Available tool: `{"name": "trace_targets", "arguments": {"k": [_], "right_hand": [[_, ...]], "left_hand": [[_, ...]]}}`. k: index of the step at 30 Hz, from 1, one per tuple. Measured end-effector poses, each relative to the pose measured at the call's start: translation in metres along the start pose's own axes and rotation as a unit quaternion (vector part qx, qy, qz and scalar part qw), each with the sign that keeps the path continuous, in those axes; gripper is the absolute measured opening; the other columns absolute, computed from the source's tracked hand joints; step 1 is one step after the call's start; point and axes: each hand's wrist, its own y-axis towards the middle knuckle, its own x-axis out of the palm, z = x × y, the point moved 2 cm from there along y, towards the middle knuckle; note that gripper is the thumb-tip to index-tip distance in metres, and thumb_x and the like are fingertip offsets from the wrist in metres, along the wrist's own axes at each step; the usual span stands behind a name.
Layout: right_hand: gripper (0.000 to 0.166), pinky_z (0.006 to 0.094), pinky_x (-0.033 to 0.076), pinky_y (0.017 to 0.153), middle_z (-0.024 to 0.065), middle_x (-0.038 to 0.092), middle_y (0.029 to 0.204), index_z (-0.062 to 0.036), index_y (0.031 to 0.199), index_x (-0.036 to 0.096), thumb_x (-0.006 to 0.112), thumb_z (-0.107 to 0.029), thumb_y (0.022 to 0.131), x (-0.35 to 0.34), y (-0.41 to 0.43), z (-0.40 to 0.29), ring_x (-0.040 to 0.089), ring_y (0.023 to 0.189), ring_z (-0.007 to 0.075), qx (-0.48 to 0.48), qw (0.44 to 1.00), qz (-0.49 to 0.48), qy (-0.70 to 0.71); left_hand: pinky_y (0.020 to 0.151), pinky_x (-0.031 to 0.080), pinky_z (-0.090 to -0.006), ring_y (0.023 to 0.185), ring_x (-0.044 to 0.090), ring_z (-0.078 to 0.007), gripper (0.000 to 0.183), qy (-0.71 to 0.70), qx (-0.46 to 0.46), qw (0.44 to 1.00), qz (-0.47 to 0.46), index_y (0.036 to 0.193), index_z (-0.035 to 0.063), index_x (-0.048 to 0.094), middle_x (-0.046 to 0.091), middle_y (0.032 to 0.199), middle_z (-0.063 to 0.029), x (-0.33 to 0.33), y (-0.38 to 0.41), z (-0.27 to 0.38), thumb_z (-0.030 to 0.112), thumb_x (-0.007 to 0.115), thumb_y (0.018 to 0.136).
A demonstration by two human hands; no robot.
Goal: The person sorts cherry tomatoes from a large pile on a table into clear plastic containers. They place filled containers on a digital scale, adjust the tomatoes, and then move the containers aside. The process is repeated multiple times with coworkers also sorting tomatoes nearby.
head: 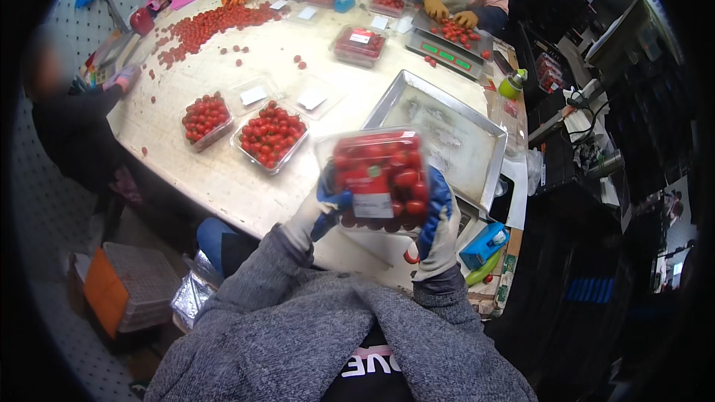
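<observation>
A clear plastic clamshell (405,178) full of red cherry tomatoes is held up between my two gloved hands, a red-and-white label on its face. My left hand (327,204), in a white and blue glove, grips its left side with the thumb in front. On the opposite side my right hand (438,223) clasps the edge in a matching glove. Beyond my left hand, an open clamshell of tomatoes (272,137) rests on the table, beside another open one (206,120). Their transparent lids (254,95) lie folded back, with white labels.
A shallow metal tray (491,178) lies right of the clamshell. Loose tomatoes (206,28) are heaped at the far left. A digital scale (447,56) stands far right, under a co-worker's gloved hands (449,12). A blue box (483,245) sits near my right hand. Other people are around the table (184,173).
</observation>
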Motion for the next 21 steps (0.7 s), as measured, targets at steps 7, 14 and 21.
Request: {"name": "trace_targets", "arguments": {"k": [7, 14, 21], "right_hand": [[0.046, 0.0362, 0.037, 0.105, 0.0151, 0.043, 0.138, 0.0009, 0.139, 0.034, 0.039, -0.022, 0.099, 0.008, 0.038, -0.021, 0.047, 0.123, 0.0237, -0.115, 0.93, -0.151, -0.316], [0.07, 0.0344, 0.035, 0.106, 0.0109, 0.034, 0.146, -0.0033, 0.145, 0.025, 0.063, -0.02, 0.088, 0.001, 0.037, 0.018, 0.039, 0.13, 0.0205, 0.02, 0.983, -0.166, 0.071], [0.053, 0.0381, 0.04, 0.104, 0.0085, 0.045, 0.138, -0.0044, 0.14, 0.035, 0.051, -0.022, 0.093, -0.006, 0.064, 0.038, 0.046, 0.125, 0.0222, 0.069, 0.96, -0.128, 0.241]], "left_hand": [[0.087, 0.055, -0.0397, 0.105, 0.06, -0.0252, 0.044, -0.255, -0.008, 0.962, 0.101, 0.132, 0.0086, 0.041, 0.056, 0.121, -0.01, -0.01, 0.014, -0.015, 0.018, 0.057, 0.093], [0.093, 0.051, -0.0364, 0.109, 0.058, -0.024, 0.044, -0.21, 0.003, 0.972, 0.107, 0.134, 0.0066, 0.039, 0.054, 0.125, -0.0103, -0.011, 0.011, -0.005, 0.012, 0.054, 0.094], [0.098, 0.045, -0.0339, 0.115, 0.054, -0.0214, 0.051, -0.081, 0.045, 0.992, 0.089, 0.139, 0.0053, 0.033, 0.048, 0.132, -0.0115, 0.008, 0.017, 0.027, 0.01, 0.055, 0.092]]}}
